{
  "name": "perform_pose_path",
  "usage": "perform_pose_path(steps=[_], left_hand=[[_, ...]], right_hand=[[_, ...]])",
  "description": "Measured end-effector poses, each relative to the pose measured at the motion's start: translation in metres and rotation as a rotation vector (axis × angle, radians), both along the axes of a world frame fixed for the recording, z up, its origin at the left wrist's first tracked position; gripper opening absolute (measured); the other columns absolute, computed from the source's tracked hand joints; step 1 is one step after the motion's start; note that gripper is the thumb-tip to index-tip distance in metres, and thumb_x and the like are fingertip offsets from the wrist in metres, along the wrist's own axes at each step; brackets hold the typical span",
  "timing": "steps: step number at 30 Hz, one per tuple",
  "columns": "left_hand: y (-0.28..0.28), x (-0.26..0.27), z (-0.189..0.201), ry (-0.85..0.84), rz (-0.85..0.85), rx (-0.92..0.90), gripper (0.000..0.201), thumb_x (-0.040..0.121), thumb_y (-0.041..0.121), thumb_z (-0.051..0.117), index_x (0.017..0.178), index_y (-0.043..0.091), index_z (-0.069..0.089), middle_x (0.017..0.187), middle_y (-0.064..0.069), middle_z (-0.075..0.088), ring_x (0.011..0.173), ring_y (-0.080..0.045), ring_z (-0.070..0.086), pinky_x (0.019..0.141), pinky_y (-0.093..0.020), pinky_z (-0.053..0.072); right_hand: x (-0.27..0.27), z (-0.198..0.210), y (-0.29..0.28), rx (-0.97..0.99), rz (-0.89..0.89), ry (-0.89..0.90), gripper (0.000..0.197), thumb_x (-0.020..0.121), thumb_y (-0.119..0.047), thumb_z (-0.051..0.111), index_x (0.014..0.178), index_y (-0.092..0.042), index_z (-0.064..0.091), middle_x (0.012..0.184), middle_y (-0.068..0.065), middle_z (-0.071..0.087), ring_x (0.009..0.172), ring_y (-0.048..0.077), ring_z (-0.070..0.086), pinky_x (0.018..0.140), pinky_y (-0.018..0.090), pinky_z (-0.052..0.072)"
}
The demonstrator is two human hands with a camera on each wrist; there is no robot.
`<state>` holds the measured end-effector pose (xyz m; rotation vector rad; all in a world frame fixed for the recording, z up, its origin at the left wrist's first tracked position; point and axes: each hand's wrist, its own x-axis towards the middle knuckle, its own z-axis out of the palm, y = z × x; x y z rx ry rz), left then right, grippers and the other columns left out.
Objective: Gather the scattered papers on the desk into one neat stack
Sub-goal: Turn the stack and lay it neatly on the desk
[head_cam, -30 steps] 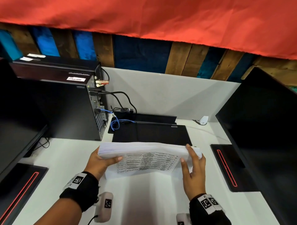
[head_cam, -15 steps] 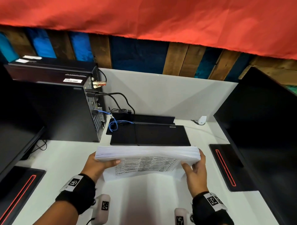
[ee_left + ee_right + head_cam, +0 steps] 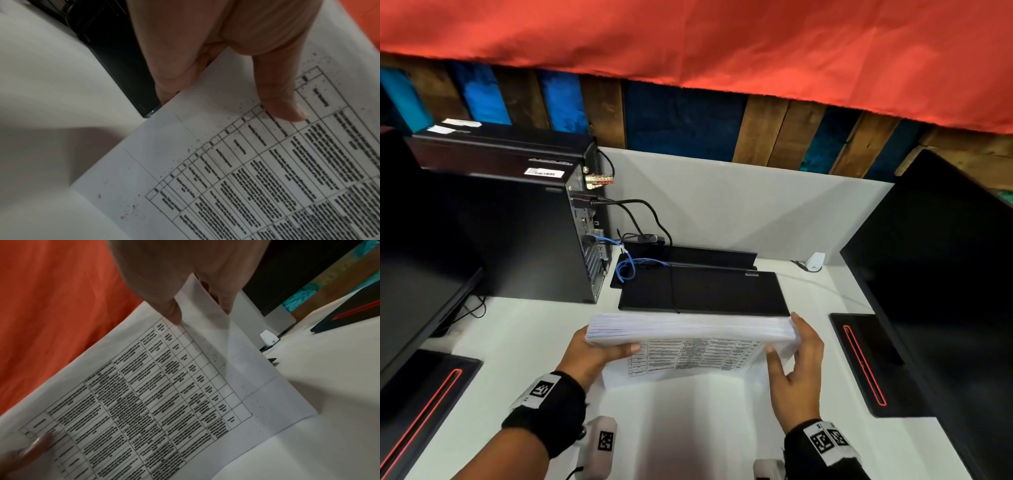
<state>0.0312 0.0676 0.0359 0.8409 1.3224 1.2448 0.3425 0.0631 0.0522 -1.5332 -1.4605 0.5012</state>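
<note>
At the lower centre of the frame the stack of papers (image 3: pixel 690 337) stood on its long edge on the tabletop (image 3: pixel 524 339), running left to right, left hand (image 3: pixel 589 354) pinching one end, right hand (image 3: pixel 796 366) loosely spread at the other.

White desk (image 3: pixel 524 329), backed by a pale divider panel (image 3: pixel 739 205). On the left, upright, a black computer tower (image 3: pixel 510 233) – cables trailing from its rear. Just beside it, at the back, a flat black keyboard (image 3: pixel 705 291), and behind that a low black bar (image 3: pixel 709 255). Front left, a black monitor base with a red line (image 3: pixel 424 397); on the right, its twin (image 3: pixel 866 359). Near the far right corner, a small white adapter (image 3: pixel 815 261). Stack of papers (image 3: pixel 688 334) standing on its lower edge on the desk, between keyboard and front edge.
</note>
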Motion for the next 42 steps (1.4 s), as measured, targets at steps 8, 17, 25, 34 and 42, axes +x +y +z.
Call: perform_pose_path(steps=[8,17,25,34,42], left_hand=[[-0.002,0.002,-0.012,0.058,0.066,-0.044,0.037,0.064,-0.012,0.078,0.095,0.007,0.071,0.093,-0.006,0.077,0.086,-0.019,0.071,0.086,-0.035,0.052],[0.004,0.002,-0.006,0.074,0.043,-0.023,0.036,0.068,-0.013,0.075,0.094,0.011,0.071,0.083,0.0,0.077,0.077,-0.012,0.072,0.07,-0.021,0.053],[0.007,-0.002,-0.011,0.061,0.02,-0.053,0.037,0.066,-0.014,0.076,0.094,0.01,0.071,0.083,-0.001,0.078,0.084,-0.018,0.071,0.074,-0.025,0.055],[0.006,0.0,-0.015,0.029,0.059,-0.056,0.035,0.068,-0.012,0.076,0.093,0.012,0.071,0.087,-0.002,0.077,0.091,-0.023,0.068,0.084,-0.031,0.049],[0.006,0.009,-0.012,0.066,0.018,-0.041,0.035,0.062,-0.009,0.081,0.087,0.015,0.074,0.084,-0.002,0.078,0.092,-0.027,0.069,0.096,-0.045,0.048]], right_hand=[[0.021,-0.019,0.018,-0.429,-0.073,0.41,0.02,0.084,-0.007,0.069,0.081,-0.001,0.05,0.075,0.007,0.054,0.074,0.026,0.055,0.071,0.032,0.045],[0.021,-0.026,0.019,-0.505,-0.096,0.344,0.027,0.086,-0.013,0.066,0.086,0.003,0.044,0.09,0.035,0.055,0.084,0.043,0.061,0.084,0.047,0.05],[0.018,-0.005,0.018,-0.479,-0.086,0.352,0.032,0.089,-0.005,0.061,0.07,-0.013,0.037,0.065,0.001,0.038,0.058,0.015,0.039,0.061,0.028,0.038],[0.022,0.061,0.021,-0.166,0.189,-0.338,0.022,0.08,-0.015,0.072,0.096,-0.027,0.062,0.098,-0.013,0.066,0.092,0.001,0.06,0.087,0.022,0.042],[-0.049,0.072,0.029,-0.131,0.403,-0.935,0.015,0.075,-0.012,0.063,0.085,-0.023,0.058,0.074,-0.003,0.068,0.072,0.022,0.067,0.057,0.026,0.035]])
